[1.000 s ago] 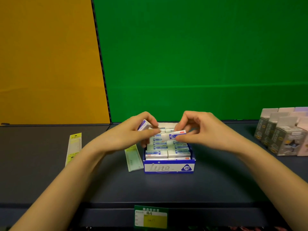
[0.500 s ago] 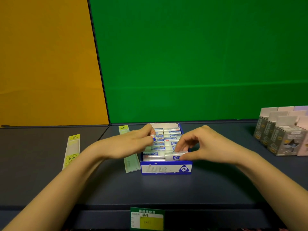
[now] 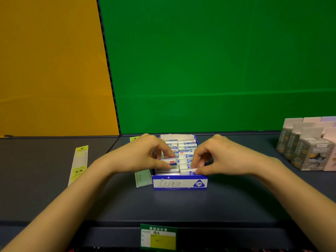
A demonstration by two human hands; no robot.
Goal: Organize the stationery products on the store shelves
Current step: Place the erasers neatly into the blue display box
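Left hand point(image 3: 145, 157) pinches an eraser point(image 3: 170, 162) over the blue display box point(image 3: 180, 183); right hand point(image 3: 218, 157) pinches a front-row eraser point(image 3: 188, 172).

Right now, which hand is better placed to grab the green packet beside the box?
Left, probably. The green packet lies left of the box, under the left hand; the right hand is on the box's other side.
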